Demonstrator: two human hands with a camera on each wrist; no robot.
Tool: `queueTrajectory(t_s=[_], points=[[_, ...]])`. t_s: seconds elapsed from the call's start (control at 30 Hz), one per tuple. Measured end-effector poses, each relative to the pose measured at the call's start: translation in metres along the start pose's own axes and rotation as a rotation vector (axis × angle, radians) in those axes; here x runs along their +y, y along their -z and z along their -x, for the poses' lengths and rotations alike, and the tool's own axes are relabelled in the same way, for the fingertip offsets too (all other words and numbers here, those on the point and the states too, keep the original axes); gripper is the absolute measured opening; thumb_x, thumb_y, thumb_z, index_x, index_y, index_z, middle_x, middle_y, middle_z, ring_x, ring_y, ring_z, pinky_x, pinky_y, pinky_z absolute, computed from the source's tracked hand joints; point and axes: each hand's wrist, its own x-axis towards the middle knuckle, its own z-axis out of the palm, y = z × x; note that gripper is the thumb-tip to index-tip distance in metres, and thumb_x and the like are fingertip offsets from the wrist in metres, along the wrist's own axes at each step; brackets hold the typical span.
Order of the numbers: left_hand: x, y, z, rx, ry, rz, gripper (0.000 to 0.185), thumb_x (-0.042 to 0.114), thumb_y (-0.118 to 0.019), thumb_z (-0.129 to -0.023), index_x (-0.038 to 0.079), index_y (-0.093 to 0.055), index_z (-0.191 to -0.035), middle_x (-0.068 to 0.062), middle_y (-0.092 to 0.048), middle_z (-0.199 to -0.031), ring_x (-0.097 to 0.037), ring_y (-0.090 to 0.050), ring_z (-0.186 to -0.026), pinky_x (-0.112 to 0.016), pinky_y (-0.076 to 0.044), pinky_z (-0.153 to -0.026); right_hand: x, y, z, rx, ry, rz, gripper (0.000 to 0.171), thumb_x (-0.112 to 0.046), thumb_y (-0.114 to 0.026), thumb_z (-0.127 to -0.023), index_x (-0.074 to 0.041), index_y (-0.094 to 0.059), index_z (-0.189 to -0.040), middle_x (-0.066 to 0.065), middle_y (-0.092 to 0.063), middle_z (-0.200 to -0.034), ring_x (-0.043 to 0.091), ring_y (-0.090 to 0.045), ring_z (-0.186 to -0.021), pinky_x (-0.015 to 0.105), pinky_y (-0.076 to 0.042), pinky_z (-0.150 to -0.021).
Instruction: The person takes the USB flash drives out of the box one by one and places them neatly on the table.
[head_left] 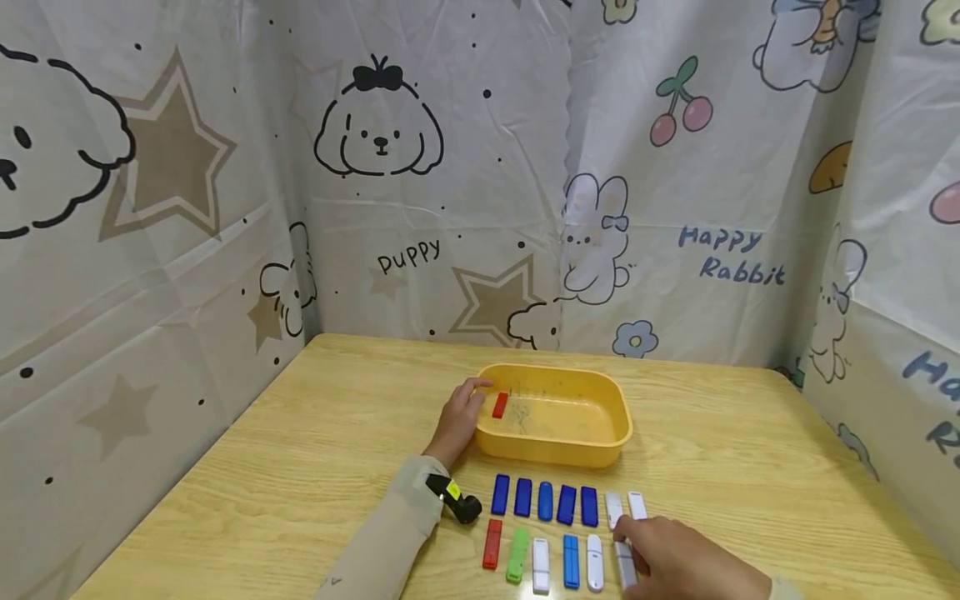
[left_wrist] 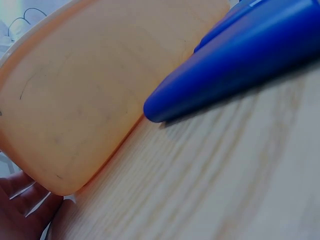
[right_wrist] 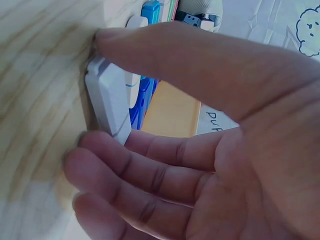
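Note:
My left hand [head_left: 459, 418] rests against the left end of a yellow plastic basin [head_left: 555, 454], fingertips at its rim. In the left wrist view, the fingers [left_wrist: 42, 202] touch the basin's outer wall. A small red USB stick [head_left: 500, 406] lies inside the basin, near that hand. My right hand [head_left: 675, 554] is at the right end of the front row of USB sticks. It holds a white USB stick [right_wrist: 110, 95] by its ends, thumb at one end and fingers at the other, close to the table.
Behind the front row lie several dark blue USB sticks [head_left: 522, 497] and white ones [head_left: 637, 505]. The front row also has red [head_left: 492, 544], green [head_left: 517, 555], white [head_left: 541, 566] and light blue [head_left: 571, 562] sticks. Patterned curtains [head_left: 435, 208] surround the wooden table [head_left: 315, 450].

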Motion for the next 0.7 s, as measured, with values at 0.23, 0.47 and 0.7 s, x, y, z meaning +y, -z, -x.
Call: queueTrajectory(t_s=[0.23,0.47,0.7], points=[[-0.0006,0.0004,0.0010,-0.002,-0.014,-0.007,0.030,0.022,-0.043,-0.099,0.010,-0.061,-0.120,-0.014,-0.056,-0.125,-0.032,-0.051,-0.119,-0.052,-0.037,-0.101,0.0015,-0.0009,-0.0009,0.003,0.014,0.000,0.044,-0.030,-0.083,-0.073,-0.014,-0.063,-0.109,0.002,-0.055,-0.070,0.016,-0.049,-0.061,0.028,-0.035,-0.053],[-0.0002,0.0004,0.0017,0.002,-0.007,-0.017,0.029,0.022,-0.043,-0.099,0.014,-0.061,-0.119,-0.013,-0.056,-0.125,-0.031,-0.051,-0.119,-0.051,-0.038,-0.101,0.0027,-0.0015,-0.0020,0.006,0.024,-0.005,0.045,-0.032,-0.083,-0.073,-0.013,-0.062,-0.109,0.001,-0.055,-0.071,0.016,-0.050,-0.062,0.028,-0.036,-0.054],[-0.0007,0.0000,0.0009,0.003,-0.009,-0.008,0.029,0.022,-0.043,-0.099,0.013,-0.061,-0.119,-0.013,-0.056,-0.124,-0.031,-0.051,-0.117,-0.051,-0.039,-0.100,0.0026,-0.0016,-0.0021,0.010,0.023,0.000,0.045,-0.032,-0.082,-0.073,-0.014,-0.062,-0.108,0.002,-0.055,-0.071,0.016,-0.050,-0.062,0.028,-0.036,-0.054]])
